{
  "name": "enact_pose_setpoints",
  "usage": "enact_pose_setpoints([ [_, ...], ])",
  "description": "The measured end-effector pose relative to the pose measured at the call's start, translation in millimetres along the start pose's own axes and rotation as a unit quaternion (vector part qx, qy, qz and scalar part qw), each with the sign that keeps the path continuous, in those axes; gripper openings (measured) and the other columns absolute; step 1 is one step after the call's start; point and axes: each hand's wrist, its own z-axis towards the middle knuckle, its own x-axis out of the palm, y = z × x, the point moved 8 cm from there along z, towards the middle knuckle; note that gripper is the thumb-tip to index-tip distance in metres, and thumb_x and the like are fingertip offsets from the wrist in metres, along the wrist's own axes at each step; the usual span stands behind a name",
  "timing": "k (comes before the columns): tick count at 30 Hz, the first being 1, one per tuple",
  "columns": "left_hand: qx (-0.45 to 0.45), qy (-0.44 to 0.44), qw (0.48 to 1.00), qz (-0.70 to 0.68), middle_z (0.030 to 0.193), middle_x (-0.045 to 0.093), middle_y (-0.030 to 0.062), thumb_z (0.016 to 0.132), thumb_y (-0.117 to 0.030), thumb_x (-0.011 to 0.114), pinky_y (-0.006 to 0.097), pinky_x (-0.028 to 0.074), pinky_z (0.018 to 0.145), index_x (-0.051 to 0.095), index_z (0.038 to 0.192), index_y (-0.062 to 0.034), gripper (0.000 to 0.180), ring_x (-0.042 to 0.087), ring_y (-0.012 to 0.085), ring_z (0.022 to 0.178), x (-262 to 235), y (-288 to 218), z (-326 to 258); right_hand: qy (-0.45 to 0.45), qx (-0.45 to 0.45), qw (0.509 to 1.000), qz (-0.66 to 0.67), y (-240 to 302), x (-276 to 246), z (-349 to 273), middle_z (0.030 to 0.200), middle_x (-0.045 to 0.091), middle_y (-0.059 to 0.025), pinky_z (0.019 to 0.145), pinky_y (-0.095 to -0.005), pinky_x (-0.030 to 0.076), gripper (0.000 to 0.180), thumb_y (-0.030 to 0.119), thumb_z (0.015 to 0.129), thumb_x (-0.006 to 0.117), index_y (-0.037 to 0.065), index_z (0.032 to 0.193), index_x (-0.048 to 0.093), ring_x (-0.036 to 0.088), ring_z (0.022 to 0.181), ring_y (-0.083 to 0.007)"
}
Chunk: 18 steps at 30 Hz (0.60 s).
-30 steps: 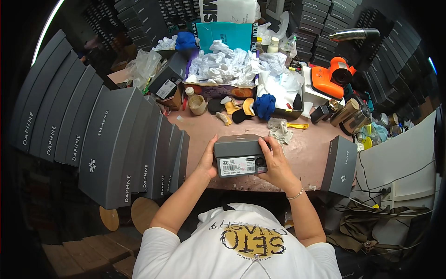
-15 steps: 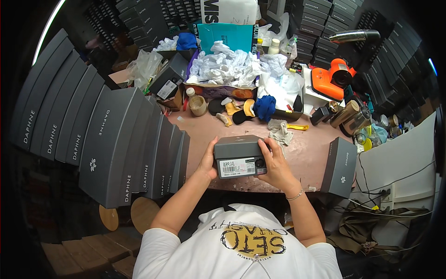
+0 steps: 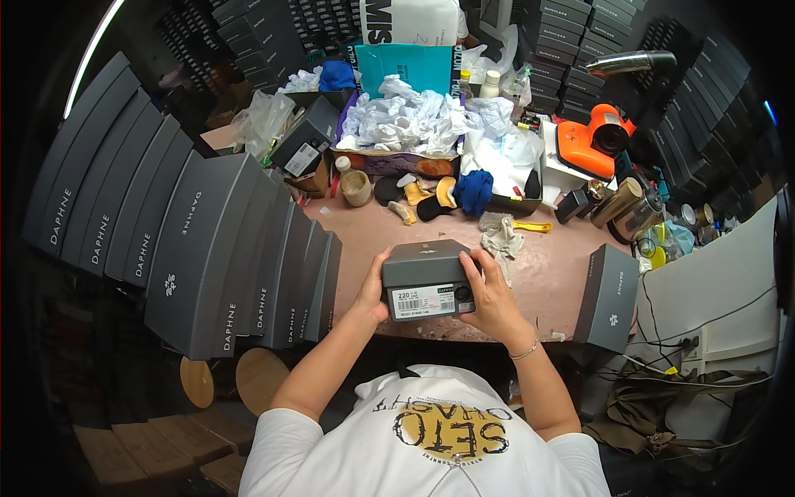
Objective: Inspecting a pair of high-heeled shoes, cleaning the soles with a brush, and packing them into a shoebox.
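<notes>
A dark grey shoebox [image 3: 426,269] with a white label on its near end is gripped between my two hands over the front of the pink table [image 3: 356,240]. My left hand [image 3: 375,287] presses against its left side, the thumb near the top edge. On the right, my right hand [image 3: 490,298] wraps the corner, fingers over the lid's edge and beside the label. The lid is on, so what lies inside is hidden. A grey-white rag [image 3: 503,240] and a brush with a yellow handle [image 3: 532,226] lie just beyond the box.
Grey shoeboxes [image 3: 203,248] stand in a row along the left, and another shoebox [image 3: 607,296] stands at the right edge. Crumpled white paper [image 3: 402,120] fills a box at the back. A jar [image 3: 356,189], blue cloth [image 3: 474,192] and orange device [image 3: 590,142] sit behind.
Both hands keep their hold on the shoebox, which stays in nearly the same place. The whole view has shifted very slightly.
</notes>
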Motion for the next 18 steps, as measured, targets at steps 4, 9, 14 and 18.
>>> enact_pose_setpoints([
  [4, 0.003, 0.001, 1.0, 0.006, 0.111, 0.061, 0.0119, 0.084, -0.056, 0.054, 0.039, 0.05, 0.088, 0.057, 0.117, -0.0057, 0.06, 0.061, 0.0245, 0.1, 1.0, 3.2, -7.1, 0.001, -0.009, 1.0, 0.001, -0.6, 1.6, -3.7, 0.133, 0.032, -0.0168, 0.102, -0.042, 0.036, 0.1, 0.007, 0.05, 0.082, 0.005, 0.138, 0.034, 0.036, 0.123, -0.0366],
  [9, -0.011, -0.008, 1.0, 0.008, 0.118, 0.058, 0.0133, 0.083, -0.058, 0.053, 0.044, 0.047, 0.092, 0.053, 0.122, -0.0071, 0.065, 0.058, 0.0267, 0.107, 1.4, 10.9, -18.4, -0.002, -0.027, 1.0, -0.005, -1.6, 5.2, -11.5, 0.133, 0.031, -0.0173, 0.103, -0.0425, 0.036, 0.103, 0.012, 0.051, 0.085, 0.005, 0.139, 0.032, 0.035, 0.125, -0.0373],
  [14, -0.097, -0.019, 0.994, 0.036, 0.127, 0.05, 0.013, 0.08, -0.054, 0.058, 0.055, 0.037, 0.098, 0.049, 0.127, -0.0104, 0.066, 0.047, 0.0293, 0.12, -17.4, 40.2, -32.5, -0.006, 0.019, 0.973, 0.231, -22.3, 4.4, -39.8, 0.14, 0.027, -0.0168, 0.104, -0.0421, 0.034, 0.098, 0.047, 0.069, 0.074, 0.006, 0.143, 0.026, 0.034, 0.128, -0.0318],
  [18, 0.058, -0.018, 0.986, 0.155, 0.132, 0.047, 0.0115, 0.077, -0.035, 0.063, 0.045, 0.038, 0.101, 0.033, 0.139, -0.0069, 0.075, 0.046, 0.0281, 0.121, -1.1, 66.6, -58.8, 0.094, 0.327, 0.627, 0.701, -82.8, 74.9, -115.4, 0.149, 0.022, -0.0122, 0.104, -0.0424, 0.032, 0.097, 0.072, 0.08, 0.046, 0.01, 0.148, 0.017, 0.028, 0.133, -0.0237],
])
